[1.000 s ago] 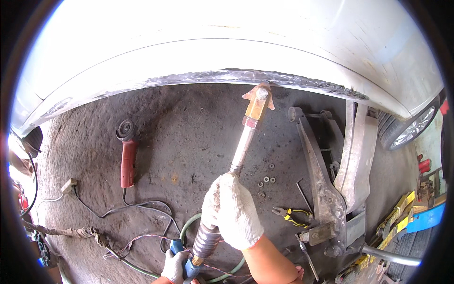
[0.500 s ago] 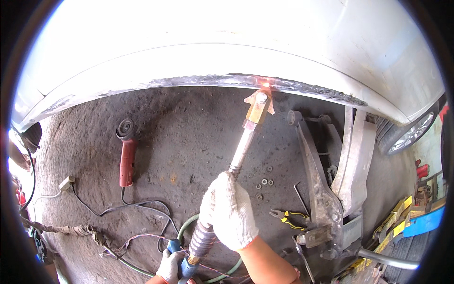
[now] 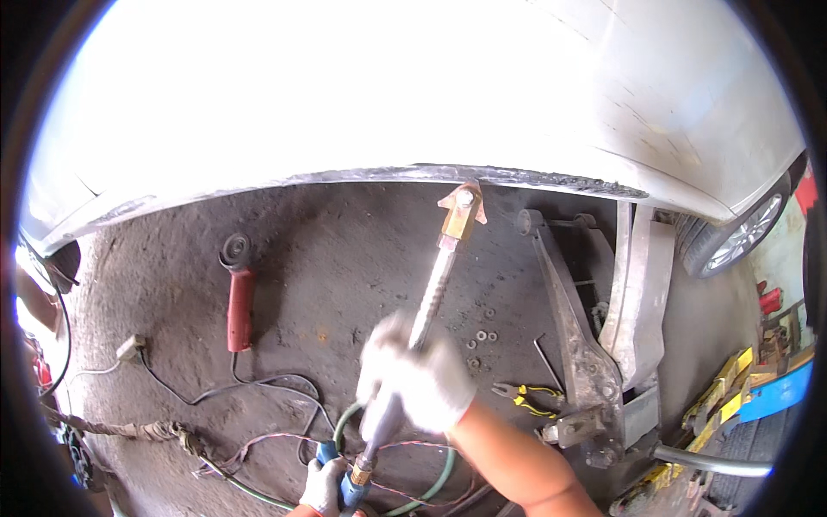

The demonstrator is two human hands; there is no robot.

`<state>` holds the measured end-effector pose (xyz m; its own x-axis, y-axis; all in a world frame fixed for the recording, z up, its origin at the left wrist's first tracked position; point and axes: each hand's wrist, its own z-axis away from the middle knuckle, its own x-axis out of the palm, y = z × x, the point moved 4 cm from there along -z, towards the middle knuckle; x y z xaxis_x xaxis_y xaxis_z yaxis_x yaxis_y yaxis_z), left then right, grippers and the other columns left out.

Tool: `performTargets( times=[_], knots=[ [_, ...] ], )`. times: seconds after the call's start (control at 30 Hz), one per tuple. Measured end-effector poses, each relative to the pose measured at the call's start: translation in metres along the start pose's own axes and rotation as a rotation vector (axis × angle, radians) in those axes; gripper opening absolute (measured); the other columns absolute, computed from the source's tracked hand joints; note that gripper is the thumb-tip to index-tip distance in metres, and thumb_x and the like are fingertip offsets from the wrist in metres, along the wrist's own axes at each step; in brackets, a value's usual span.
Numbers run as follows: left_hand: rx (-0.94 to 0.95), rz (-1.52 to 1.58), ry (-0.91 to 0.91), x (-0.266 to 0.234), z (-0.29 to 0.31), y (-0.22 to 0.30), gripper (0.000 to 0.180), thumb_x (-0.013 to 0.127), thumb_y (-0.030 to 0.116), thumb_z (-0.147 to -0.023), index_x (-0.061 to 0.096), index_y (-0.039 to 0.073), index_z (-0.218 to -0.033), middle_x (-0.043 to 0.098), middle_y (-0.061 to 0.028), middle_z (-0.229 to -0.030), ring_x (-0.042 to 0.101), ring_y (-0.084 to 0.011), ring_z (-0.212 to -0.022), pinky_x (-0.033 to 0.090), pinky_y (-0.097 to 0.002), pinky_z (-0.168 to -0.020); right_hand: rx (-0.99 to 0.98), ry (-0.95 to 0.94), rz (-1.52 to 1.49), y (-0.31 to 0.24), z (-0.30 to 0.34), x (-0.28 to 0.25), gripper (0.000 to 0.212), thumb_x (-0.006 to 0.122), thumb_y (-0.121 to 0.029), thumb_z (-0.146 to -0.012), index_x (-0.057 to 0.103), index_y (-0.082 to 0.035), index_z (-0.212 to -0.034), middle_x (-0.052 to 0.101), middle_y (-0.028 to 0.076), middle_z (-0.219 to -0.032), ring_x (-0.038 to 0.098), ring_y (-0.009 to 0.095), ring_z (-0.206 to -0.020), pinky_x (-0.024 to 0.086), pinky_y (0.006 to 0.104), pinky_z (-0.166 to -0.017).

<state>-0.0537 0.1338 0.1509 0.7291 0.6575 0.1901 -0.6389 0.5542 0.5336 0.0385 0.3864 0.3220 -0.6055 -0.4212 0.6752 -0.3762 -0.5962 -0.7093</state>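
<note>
White-gloved hands grip the tool — left hand at blue handle, right hand, blurred, around shaft.

A rough dark-grey workshop floor, stained and strewn with grit, spreads left of a grey metal floor jack, with a rusty-orange patch marking the open stretch. Well to the right of the jack stands a pale greenish wall, a small red object near its foot. Nearer the jack, on the same side, a yellow-and-black metal bar lies beside a flat-sided blue panel. Bright white light glares far to the jack's left.
</note>
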Motion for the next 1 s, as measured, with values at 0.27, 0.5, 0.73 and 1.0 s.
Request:
performTargets(
  times=[0.27, 0.5, 0.73, 1.0],
  knots=[
    [-0.008, 0.106, -0.036, -0.007, -0.012, -0.004, 0.022, 0.050, 0.015, -0.094, 0.062, 0.003, -0.108, 0.067, -0.0096, -0.089, 0.068, -0.0218, -0.072, 0.056, -0.0361, -0.064, -0.075, -0.020, 0.547, 0.036, 0.026, -0.013, 0.008, 0.064, -0.001, -0.092, 0.059, -0.001, -0.097, 0.062, 0.005, -0.082, 0.061, 0.013, -0.075, 0.052, 0.0295, -0.068],
    [0.065, 0.011, 0.130, 0.001, -0.001, -0.003, 0.026, 0.052, 0.015, -0.094, 0.053, 0.005, -0.118, 0.065, -0.0113, -0.100, 0.067, -0.0221, -0.083, 0.056, -0.0369, -0.070, 0.018, 0.053, -0.397, 0.015, 0.007, -0.007, 0.057, 0.044, -0.065, -0.096, 0.048, -0.010, -0.082, 0.045, -0.001, -0.063, 0.042, 0.011, -0.049, 0.036, 0.0255, -0.045],
    [0.040, -0.018, 0.035, 0.000, -0.004, -0.016, 0.040, 0.064, 0.015, -0.096, 0.045, 0.009, -0.130, 0.062, -0.0078, -0.113, 0.066, -0.0199, -0.095, 0.058, -0.0367, -0.079, 0.140, -0.822, -0.872, 0.018, -0.013, -0.004, 0.070, 0.039, -0.079, -0.089, 0.037, -0.015, -0.062, 0.028, -0.005, -0.044, 0.025, 0.009, -0.034, 0.026, 0.0278, -0.033],
    [0.052, 0.106, 0.168, -0.038, -0.021, -0.033, 0.039, 0.053, 0.010, -0.097, 0.040, 0.013, -0.134, 0.057, -0.0121, -0.124, 0.063, -0.0284, -0.108, 0.057, -0.0453, -0.087, -0.115, 0.186, -0.530, 0.046, 0.043, -0.015, 0.029, 0.056, -0.033, -0.103, 0.054, -0.004, -0.107, 0.055, -0.001, -0.084, 0.052, 0.006, -0.072, 0.045, 0.0198, -0.062]
  ],
)
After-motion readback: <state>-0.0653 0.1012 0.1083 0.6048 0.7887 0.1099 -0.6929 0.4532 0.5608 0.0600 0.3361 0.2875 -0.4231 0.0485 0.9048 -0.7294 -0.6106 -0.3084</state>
